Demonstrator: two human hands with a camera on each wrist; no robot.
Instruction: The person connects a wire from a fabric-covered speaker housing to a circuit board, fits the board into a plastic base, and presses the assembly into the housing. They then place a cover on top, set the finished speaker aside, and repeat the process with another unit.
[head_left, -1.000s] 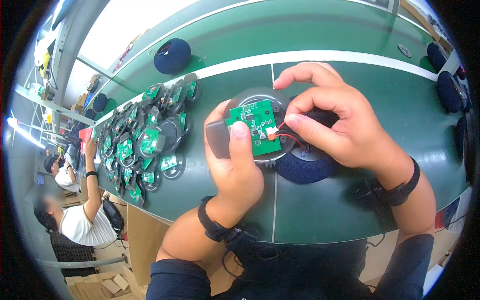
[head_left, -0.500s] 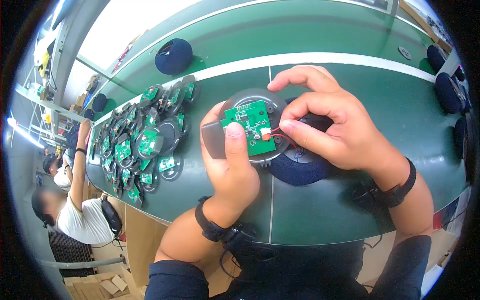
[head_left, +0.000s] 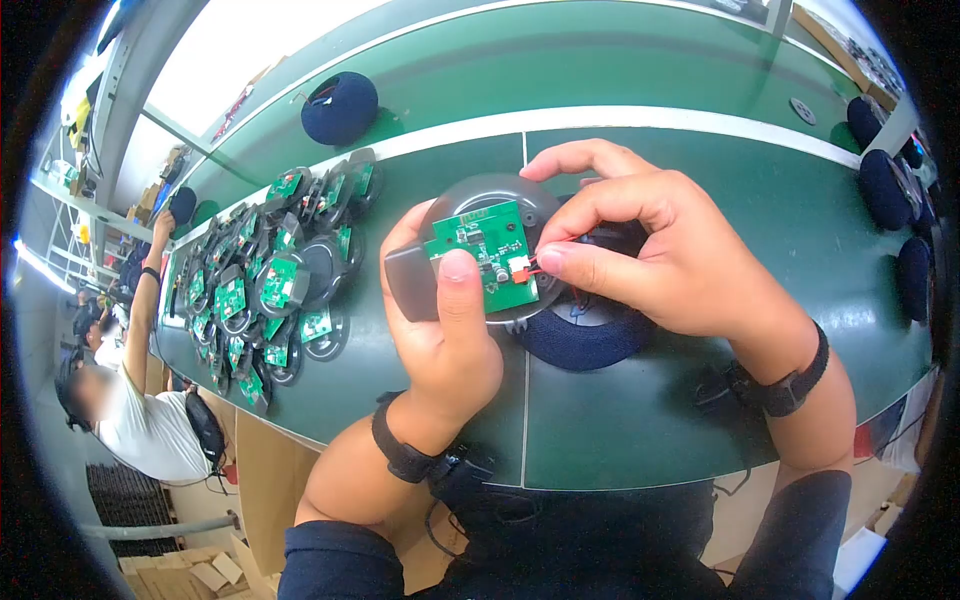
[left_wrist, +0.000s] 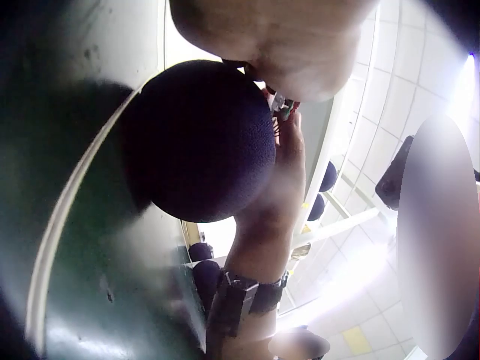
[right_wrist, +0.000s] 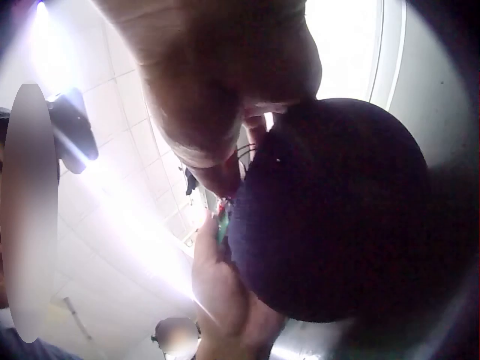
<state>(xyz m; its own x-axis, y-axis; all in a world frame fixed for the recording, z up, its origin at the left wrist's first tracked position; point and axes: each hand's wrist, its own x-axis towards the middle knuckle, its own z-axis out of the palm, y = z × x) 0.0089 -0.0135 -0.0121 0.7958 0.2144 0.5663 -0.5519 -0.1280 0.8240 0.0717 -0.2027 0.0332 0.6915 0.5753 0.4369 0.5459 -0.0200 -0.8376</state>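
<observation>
My left hand [head_left: 450, 355] holds a round grey plastic base [head_left: 408, 282] from below, its thumb lying over the green circuit board [head_left: 482, 222] fixed on it. At the board's right edge is a small white and orange connector [head_left: 519, 270] with red and black wires [head_left: 535, 268]. My right hand [head_left: 665, 250] pinches the wires close beside that connector between thumb and index finger. Beneath both hands, a round dark blue fabric-covered housing [head_left: 583, 345] rests on the table; the right hand hides part of its top. Its rounded side [left_wrist: 202, 142] fills much of the left wrist view.
To the left lies a heap of similar grey bases with green boards [head_left: 275, 280]. Another blue housing [head_left: 340, 108] sits beyond the table's white edge strip, and several more [head_left: 885, 190] stand at far right. A person in a white shirt [head_left: 155, 430] reaches over the table's left end.
Both hands and the base have shifted slightly left in the head view, along with the surroundings; the pinch at the wires continues. The other person's arm has reached farther up the table.
</observation>
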